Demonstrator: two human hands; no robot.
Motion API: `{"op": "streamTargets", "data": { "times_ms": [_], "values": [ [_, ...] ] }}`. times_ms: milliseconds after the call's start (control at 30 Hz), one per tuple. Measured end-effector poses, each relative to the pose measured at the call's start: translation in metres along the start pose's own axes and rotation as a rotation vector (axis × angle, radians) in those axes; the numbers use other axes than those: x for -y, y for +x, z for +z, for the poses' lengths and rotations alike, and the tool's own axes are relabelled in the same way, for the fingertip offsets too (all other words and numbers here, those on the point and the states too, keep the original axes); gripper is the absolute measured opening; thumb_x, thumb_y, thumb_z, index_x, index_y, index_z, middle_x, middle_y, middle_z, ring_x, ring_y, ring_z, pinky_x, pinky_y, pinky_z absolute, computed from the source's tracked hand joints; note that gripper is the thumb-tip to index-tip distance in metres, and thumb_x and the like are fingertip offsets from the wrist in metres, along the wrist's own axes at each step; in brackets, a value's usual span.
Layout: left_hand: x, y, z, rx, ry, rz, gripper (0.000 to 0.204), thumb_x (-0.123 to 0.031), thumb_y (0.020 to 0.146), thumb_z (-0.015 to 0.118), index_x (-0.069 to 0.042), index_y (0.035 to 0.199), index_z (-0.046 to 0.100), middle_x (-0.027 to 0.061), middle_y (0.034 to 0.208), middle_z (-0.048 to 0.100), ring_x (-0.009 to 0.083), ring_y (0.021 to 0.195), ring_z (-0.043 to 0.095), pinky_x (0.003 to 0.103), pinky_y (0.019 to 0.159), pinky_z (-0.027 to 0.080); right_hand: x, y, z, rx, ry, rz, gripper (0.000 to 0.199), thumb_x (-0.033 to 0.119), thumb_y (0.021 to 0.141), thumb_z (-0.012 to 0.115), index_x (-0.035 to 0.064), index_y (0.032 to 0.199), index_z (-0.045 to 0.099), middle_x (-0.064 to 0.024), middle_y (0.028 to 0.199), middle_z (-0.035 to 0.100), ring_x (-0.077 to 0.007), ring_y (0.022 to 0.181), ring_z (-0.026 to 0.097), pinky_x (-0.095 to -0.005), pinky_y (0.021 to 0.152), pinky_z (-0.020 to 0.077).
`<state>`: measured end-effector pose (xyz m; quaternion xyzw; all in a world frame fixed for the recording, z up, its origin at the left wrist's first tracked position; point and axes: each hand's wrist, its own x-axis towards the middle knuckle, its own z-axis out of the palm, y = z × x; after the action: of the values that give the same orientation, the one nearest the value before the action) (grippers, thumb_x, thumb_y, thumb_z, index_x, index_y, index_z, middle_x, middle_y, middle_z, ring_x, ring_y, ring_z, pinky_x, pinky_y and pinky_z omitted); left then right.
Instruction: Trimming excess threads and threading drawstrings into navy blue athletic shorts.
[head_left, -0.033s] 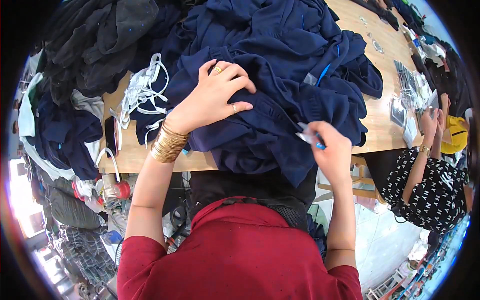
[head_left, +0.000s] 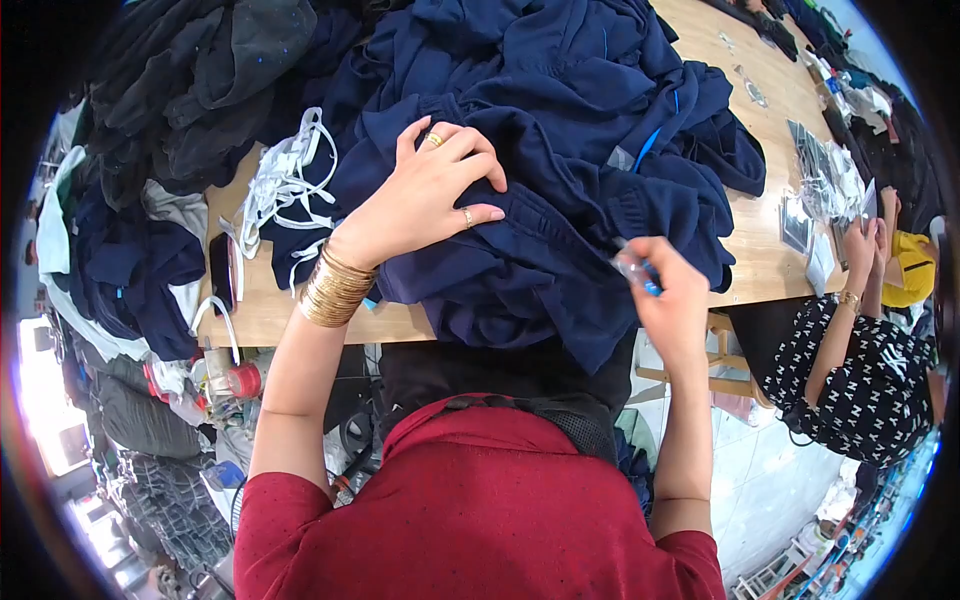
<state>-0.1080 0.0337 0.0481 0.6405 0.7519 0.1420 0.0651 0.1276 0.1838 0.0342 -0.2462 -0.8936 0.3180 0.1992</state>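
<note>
A navy garment (head_left: 540, 290) with gathered elastic stitching lies bunched at the table's near edge. My left hand (head_left: 430, 195) rests on it, fingers bent and spread, the thumb apart from the forefinger. Rings and a stack of thin gold bangles (head_left: 340, 287) are on that hand and wrist. To the right, my right hand (head_left: 672, 290) is closed round small thread snips (head_left: 634, 268) with a blue part, their tip at the cloth. Motion blurs the snips, and the fingers partly cover them.
More navy garments (head_left: 500, 60) are heaped behind, with black cloth (head_left: 225, 60) at the far left. White cords (head_left: 285, 180) and a phone (head_left: 221, 272) lie on the wooden table (head_left: 400, 322). A co-worker (head_left: 850, 380) handles small items on the right.
My right hand has shifted slightly to the right with the snips, whose blades looked apart before and now seem together. The left hand has hardly moved.
</note>
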Motion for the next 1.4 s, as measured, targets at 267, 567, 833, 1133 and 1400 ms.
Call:
{"op": "streamTargets", "data": {
  "times_ms": [267, 567, 833, 1133, 1400],
  "values": [
    [-0.002, 0.011, 0.024, -0.153, 0.069, 0.132, 0.027, -0.027, 0.081, 0.065, -0.012, 0.101, 0.056, 0.0018, 0.099, 0.051, 0.0197, 0.109, 0.046, 0.052, 0.109, 0.009, 0.021, 0.001, 0.002, 0.029, 0.226, 0.041, 0.008, 0.005, 0.083, 0.063, 0.0025, 0.09, 0.065, -0.0036, 0.081, 0.067, -0.0094, 0.074, 0.061, -0.0211, 0.069, 0.0457],
    [-0.009, 0.006, -0.006, -0.083, -0.284, 0.054, 0.017, -0.021, 0.08, 0.066, -0.008, 0.088, 0.059, 0.0033, 0.082, 0.056, 0.0206, 0.091, 0.054, 0.043, 0.107, 0.021, 0.033, -0.012, 0.026, -0.004, 0.228, -0.07, 0.033, -0.005, 0.071, 0.06, 0.0102, 0.1, 0.065, -0.0083, 0.083, 0.066, -0.0191, 0.063, 0.063, -0.025, 0.058, 0.0486],
    [-0.013, 0.0, -0.004, -0.171, -0.255, 0.027, 0.013, -0.016, 0.077, 0.068, -0.01, 0.088, 0.063, 0.0012, 0.081, 0.057, 0.0197, 0.088, 0.056, 0.046, 0.106, 0.024, 0.023, -0.006, 0.04, -0.068, -0.057, -0.103, 0.037, 0.001, 0.072, 0.063, 0.0114, 0.107, 0.059, -0.009, 0.081, 0.065, -0.0242, 0.068, 0.065, -0.0298, 0.061, 0.0494],
    [-0.027, -0.008, -0.001, -0.304, -0.027, 0.162, 0.02, -0.017, 0.072, 0.072, -0.012, 0.089, 0.063, 0.0019, 0.091, 0.053, 0.0226, 0.1, 0.05, 0.047, 0.105, 0.025, 0.016, -0.007, 0.028, -0.208, 0.126, 0.069, 0.016, 0.0, 0.077, 0.063, 0.005, 0.093, 0.063, -0.0078, 0.07, 0.062, -0.0161, 0.061, 0.06, -0.0252, 0.059, 0.0467],
    [-0.031, -0.01, -0.004, 0.007, -0.429, 0.047, 0.021, -0.024, 0.085, 0.062, -0.003, 0.087, 0.06, 0.0034, 0.083, 0.048, 0.0175, 0.086, 0.044, 0.033, 0.09, 0.03, 0.026, 0.003, 0.0, -0.257, 0.266, 0.164, 0.01, 0.011, 0.083, 0.067, 0.0046, 0.09, 0.063, -0.0029, 0.073, 0.063, -0.0056, 0.066, 0.054, -0.0202, 0.063, 0.0434]
  ]
}}
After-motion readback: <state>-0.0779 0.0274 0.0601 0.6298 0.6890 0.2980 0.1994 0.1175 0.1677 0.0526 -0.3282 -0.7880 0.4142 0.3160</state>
